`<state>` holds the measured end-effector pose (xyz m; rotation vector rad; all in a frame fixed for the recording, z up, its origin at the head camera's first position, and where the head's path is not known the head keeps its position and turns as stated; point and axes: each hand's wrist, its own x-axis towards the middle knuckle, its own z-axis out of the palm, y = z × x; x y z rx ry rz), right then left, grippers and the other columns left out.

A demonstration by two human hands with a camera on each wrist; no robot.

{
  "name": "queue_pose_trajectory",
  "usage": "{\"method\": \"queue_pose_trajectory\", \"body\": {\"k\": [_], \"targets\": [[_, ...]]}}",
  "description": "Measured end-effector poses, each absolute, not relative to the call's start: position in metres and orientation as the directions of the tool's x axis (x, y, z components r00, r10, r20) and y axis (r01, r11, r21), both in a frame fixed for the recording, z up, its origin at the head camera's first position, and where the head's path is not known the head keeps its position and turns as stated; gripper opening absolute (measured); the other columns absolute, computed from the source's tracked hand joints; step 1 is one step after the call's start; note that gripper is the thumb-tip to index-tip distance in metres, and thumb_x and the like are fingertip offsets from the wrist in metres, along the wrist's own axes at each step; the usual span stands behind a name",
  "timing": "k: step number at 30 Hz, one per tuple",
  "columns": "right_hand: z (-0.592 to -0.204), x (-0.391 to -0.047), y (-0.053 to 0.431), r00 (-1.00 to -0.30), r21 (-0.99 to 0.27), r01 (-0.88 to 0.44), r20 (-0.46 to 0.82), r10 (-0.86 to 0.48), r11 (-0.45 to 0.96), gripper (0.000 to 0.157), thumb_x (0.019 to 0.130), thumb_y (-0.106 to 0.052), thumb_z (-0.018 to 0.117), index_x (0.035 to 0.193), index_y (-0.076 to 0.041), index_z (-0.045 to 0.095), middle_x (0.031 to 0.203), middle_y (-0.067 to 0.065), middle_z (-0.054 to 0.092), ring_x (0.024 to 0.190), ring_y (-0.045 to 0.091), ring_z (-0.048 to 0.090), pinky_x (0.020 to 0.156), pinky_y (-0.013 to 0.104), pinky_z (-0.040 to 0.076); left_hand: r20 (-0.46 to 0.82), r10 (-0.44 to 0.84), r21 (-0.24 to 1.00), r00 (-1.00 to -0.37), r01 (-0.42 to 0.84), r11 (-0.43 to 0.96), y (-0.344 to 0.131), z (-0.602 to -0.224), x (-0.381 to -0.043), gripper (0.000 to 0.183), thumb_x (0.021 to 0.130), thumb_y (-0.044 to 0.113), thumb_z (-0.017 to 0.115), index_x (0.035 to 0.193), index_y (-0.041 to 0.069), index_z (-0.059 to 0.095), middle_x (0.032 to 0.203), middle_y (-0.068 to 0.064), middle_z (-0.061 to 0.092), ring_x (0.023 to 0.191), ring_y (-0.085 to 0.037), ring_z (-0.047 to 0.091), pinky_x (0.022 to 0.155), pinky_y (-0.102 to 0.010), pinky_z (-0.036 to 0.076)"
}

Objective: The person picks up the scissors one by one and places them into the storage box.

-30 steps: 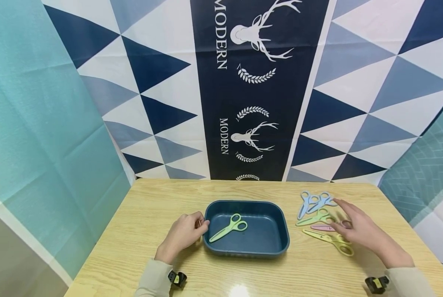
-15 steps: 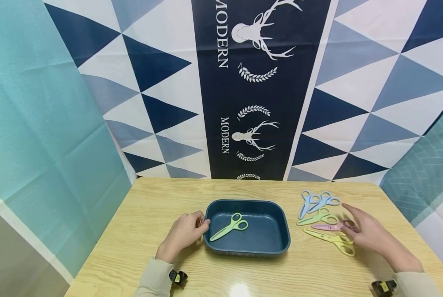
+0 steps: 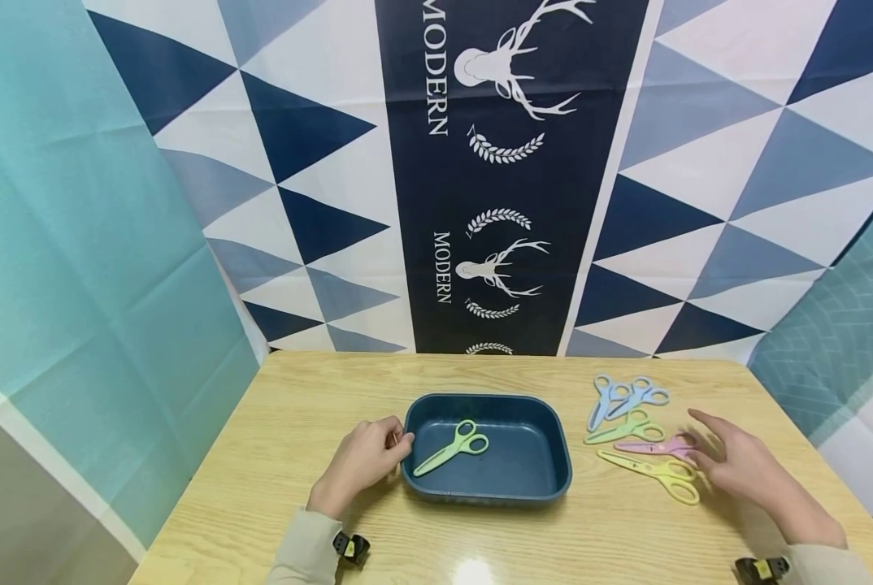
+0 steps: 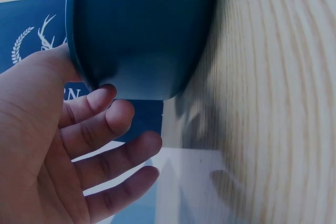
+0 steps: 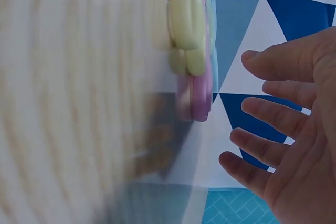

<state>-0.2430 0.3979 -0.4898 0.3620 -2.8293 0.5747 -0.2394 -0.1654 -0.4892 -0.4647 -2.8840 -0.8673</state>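
Note:
My left hand (image 3: 363, 459) pinches the left rim of a dark blue plastic tray (image 3: 517, 487). In the left wrist view the thumb goes over the rim and the index fingertip meets the outer wall, other fingers spread. Green scissors (image 3: 451, 448) lie inside the tray. My right hand (image 3: 747, 467), fingers parted and holding nothing, hovers at the handles of pink scissors (image 3: 656, 448). Yellow scissors (image 3: 652, 469) lie just nearer. In the right wrist view the pink handle (image 5: 201, 98) is apart from the fingers (image 5: 262, 148).
Beyond the pink pair lie another green pair of scissors (image 3: 625, 428) and two light blue pairs (image 3: 603, 404), partly overlapping. All rest on a wooden table (image 3: 319, 382). A patterned cloth (image 3: 495, 179) hangs behind the table's far edge.
My right hand has drawn back to the right, uncovering more of the pink scissors and the blue handles. The left hand and tray have stayed put.

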Motion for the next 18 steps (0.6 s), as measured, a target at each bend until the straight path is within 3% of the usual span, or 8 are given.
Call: {"method": "queue_pose_trajectory", "body": {"k": [18], "targets": [[-0.502, -0.245, 0.398, -0.937, -0.374, -0.299, 0.289, -0.196, 0.878, 0.051, 0.078, -0.001, 0.080, 0.124, 0.010, 0.062, 0.122, 0.039, 0.062, 0.112, 0.064, 0.056, 0.085, 0.072, 0.045, 0.185, 0.263, 0.532, -0.947, 0.322, 0.783, -0.165, -0.490, -0.238, 0.023, 0.101, 0.034, 0.062, 0.081, 0.024, 0.058, 0.057, 0.016, 0.052, 0.045, -0.002, 0.047, 0.050, -0.023, 0.038]]}}
